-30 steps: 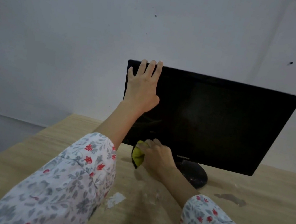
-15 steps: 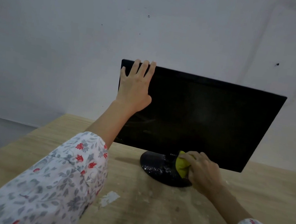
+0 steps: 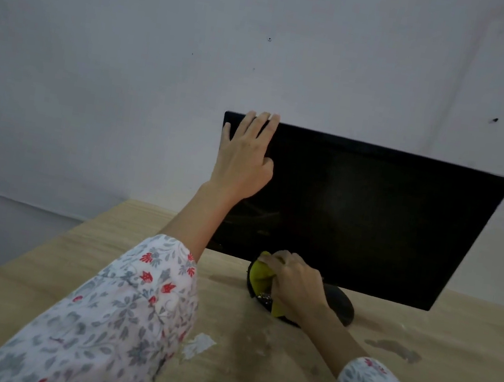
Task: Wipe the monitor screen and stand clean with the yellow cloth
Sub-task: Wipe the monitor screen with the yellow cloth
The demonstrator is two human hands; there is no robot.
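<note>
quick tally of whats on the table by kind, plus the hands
monitor with its black stand: 1
yellow cloth: 1
hands: 2, left hand flat on the monitor's top corner, right hand pressing the cloth on the stand
white scrap on the wooden table: 1
total: 5

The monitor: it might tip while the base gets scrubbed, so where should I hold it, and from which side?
Hold the monitor at its top left corner, coming from the front, as the left hand does: palm flat on the screen, fingers hooked over the thin top edge. That is probably the steadiest hold, high above the base where the right hand presses the cloth.
</note>
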